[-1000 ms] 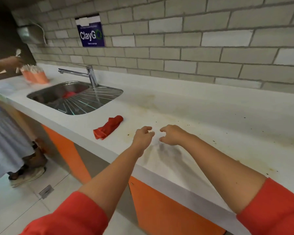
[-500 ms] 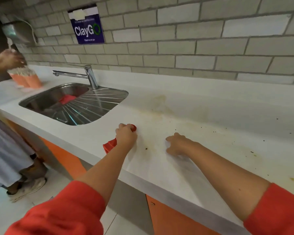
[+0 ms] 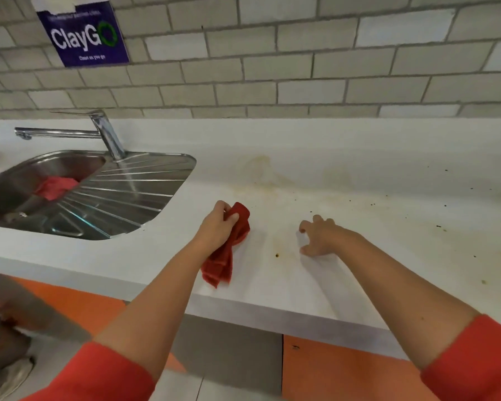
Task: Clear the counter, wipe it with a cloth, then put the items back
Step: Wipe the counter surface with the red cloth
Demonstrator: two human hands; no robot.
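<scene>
My left hand (image 3: 216,227) grips a folded red cloth (image 3: 224,260) near the front of the white counter (image 3: 359,180); the cloth's lower end hangs down from my fist toward the counter edge. My right hand (image 3: 320,237) rests with spread, bent fingertips on the counter a little to the right of the cloth and holds nothing. The counter surface carries yellowish stains and dark crumbs, mostly to the right.
A steel sink (image 3: 122,198) with a ribbed drainer lies at the left, a pink-red cloth (image 3: 55,188) in its basin, and a tap (image 3: 99,131) behind it. A brick wall with a blue sign (image 3: 84,36) backs the counter. Another person's shoe (image 3: 9,377) shows at bottom left.
My left hand reached left to the red cloth, closed round it and lifted it. My right hand moved down onto the counter. The view shifted right, hiding the other person's hand and orange cups.
</scene>
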